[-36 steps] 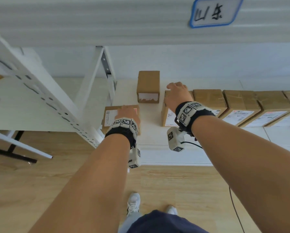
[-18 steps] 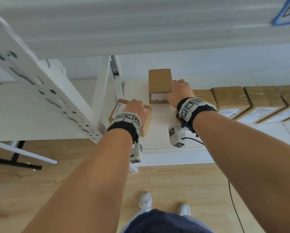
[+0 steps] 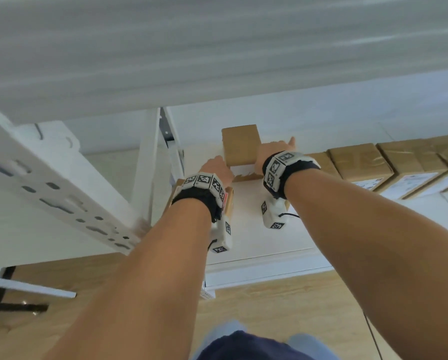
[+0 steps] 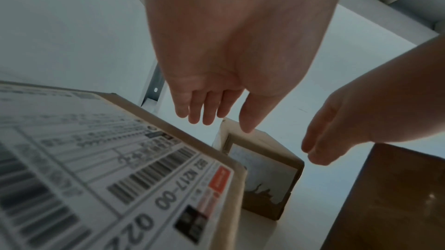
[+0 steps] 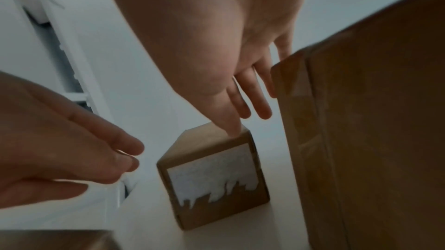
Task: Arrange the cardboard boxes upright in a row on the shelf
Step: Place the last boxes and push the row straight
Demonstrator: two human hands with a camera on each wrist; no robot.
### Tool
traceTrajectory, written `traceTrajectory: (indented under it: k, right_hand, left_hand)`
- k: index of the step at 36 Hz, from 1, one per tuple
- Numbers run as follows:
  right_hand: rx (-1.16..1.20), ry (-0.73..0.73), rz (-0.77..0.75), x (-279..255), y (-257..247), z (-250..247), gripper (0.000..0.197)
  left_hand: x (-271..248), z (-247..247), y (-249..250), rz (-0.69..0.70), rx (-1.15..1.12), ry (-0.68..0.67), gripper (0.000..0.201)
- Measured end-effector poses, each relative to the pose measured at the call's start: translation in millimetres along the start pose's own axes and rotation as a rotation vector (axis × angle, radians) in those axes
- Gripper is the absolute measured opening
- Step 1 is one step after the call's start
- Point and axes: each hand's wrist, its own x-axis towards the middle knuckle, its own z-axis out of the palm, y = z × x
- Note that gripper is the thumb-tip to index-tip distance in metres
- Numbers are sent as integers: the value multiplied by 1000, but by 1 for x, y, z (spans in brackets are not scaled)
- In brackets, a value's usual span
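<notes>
— Where is the small brown cardboard box [image 3: 239, 146] sitting?
— Near the white shelf's [image 3: 259, 237] back edge (torn label facing forward), between the left hand [image 3: 216, 168] and right hand [image 3: 276, 149], both reaching with fingers spread, gripping nothing.

The boxes [image 3: 357, 162] are brown cardboard, with white labels printed in black barcodes; the label of the near left box [image 4: 115, 168] carries a small red-orange patch. The far box [image 5: 211, 176] bears a torn white label, ragged along its lower edge. The shelf [image 3: 256, 229] is white, the floor [image 3: 282, 307] light wood, and the wristbands [image 3: 204, 183] black with white, black-patterned squares.
</notes>
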Motion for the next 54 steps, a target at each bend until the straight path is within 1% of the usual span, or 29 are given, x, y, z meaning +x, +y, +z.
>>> traceTrajectory:
  k: [2, 3, 5, 8, 12, 16, 19, 21, 24, 27, 29, 31, 32, 34, 35, 37, 39, 41, 43, 46, 48, 52, 54]
  right_hand:
    - [11, -27, 22, 5, 1, 1, 28]
    - [26, -22, 26, 7, 1, 2, 29]
    - [84, -23, 14, 12, -1, 2, 23]
    - [61, -131, 67, 18, -9, 2, 26]
    - [112, -144, 61, 24, -16, 3, 26]
    - [142, -158, 83, 27, -15, 4, 22]
    - [250, -109, 98, 30, -12, 3, 26]
    - [327, -87, 66, 33, -3, 4, 28]
    - [517, -11, 35, 20, 6, -7, 24]
    - [625, 93, 31, 0, 13, -25, 28]
    - [673, 139, 12, -8, 16, -36, 26]
    - [720, 175, 12, -12, 21, -44, 14]
    - [741, 181, 12, -14, 25, -48, 13]
    - [754, 200, -6, -23, 30, -57, 25]
    - [754, 211, -27, -27, 34, -61, 29]
    - [753, 236, -66, -36, 41, -69, 32]
    - [737, 227, -88, -46, 48, -76, 31]
    - [738, 230, -96, -54, 52, -81, 31]
    - [800, 245, -116, -63, 56, -84, 31]
    - [889, 294, -147, -75, 61, -84, 32]
    - [939, 309, -171, -84, 63, -83, 33]
    - [978, 324, -226, -98, 68, -79, 33]
    - [994, 325, -243, -104, 70, -77, 33]
  left_hand:
    - [7, 3, -2, -5, 3, -13, 41]
    - [11, 4, -4, -7, 12, -24, 40]
    - [17, 7, -8, -5, 34, -47, 38]
    - [24, 10, -9, 10, 35, -75, 38]
    - [31, 12, -10, 22, -42, -124, 37]
    - [34, 10, -11, 24, -98, -92, 33]
    - [34, 7, -9, 45, -154, -29, 30]
    - [33, 5, -9, 59, -206, 18, 30]
    - [25, -3, -8, 73, -323, 58, 38]
    - [16, -15, -5, 103, -407, 97, 46]
    - [8, -23, 0, 124, -454, 116, 48]
    - [0, -31, 5, 137, -512, 116, 49]
    - [-4, -35, 8, 138, -548, 112, 50]
    - [-14, -43, 15, 121, -602, 109, 54]
    - [-18, -47, 19, 103, -635, 103, 59]
    - [-27, -53, 26, 69, -690, 106, 72]
    - [-38, -57, 33, 58, -736, 131, 76]
    - [-52, -61, 40, 65, -742, 156, 73]
    - [-66, -63, 45, 74, -719, 214, 65]
    - [-86, -64, 50, 77, -683, 315, 59]
    - [-97, -64, 52, 69, -638, 359, 54]
    - [-117, -63, 54, 6, -634, 391, 50]
    - [-124, -62, 55, -14, -615, 398, 42]
